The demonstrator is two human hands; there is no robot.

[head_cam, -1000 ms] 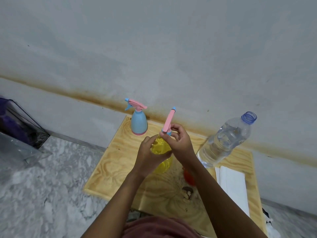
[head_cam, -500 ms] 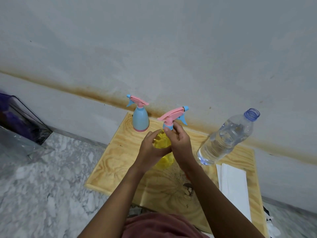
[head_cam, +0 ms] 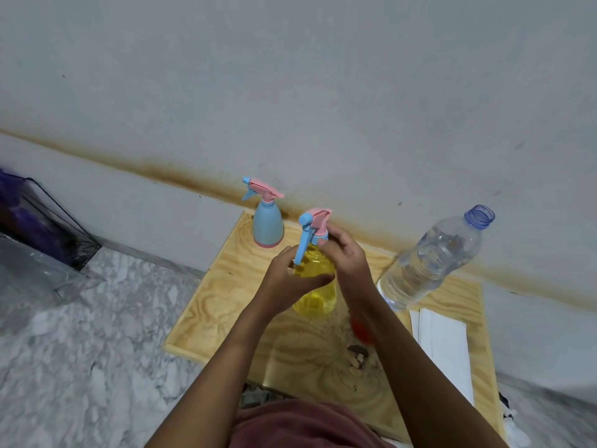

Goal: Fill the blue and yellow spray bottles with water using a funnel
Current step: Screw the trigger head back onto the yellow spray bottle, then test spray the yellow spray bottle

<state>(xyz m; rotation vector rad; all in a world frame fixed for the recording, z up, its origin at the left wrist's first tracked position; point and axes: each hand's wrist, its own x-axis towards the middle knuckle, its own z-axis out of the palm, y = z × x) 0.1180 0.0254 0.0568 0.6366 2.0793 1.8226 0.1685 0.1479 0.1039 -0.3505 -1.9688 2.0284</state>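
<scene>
The spray head (head_cam: 311,231) has swung round: half a second ago its nozzle pointed right, now it points left and down toward the person. So it is being twisted on its thread, probably to open the yellow bottle (head_cam: 315,299) for filling. That bottle stands mid-board (head_cam: 219,305), nearer the back edge. The left hand (head_cam: 287,276) grips its shoulder, and the right hand (head_cam: 347,257) pinches the collar under the head. The blue bottle (head_cam: 268,227) stands capped at the back left corner.
</scene>
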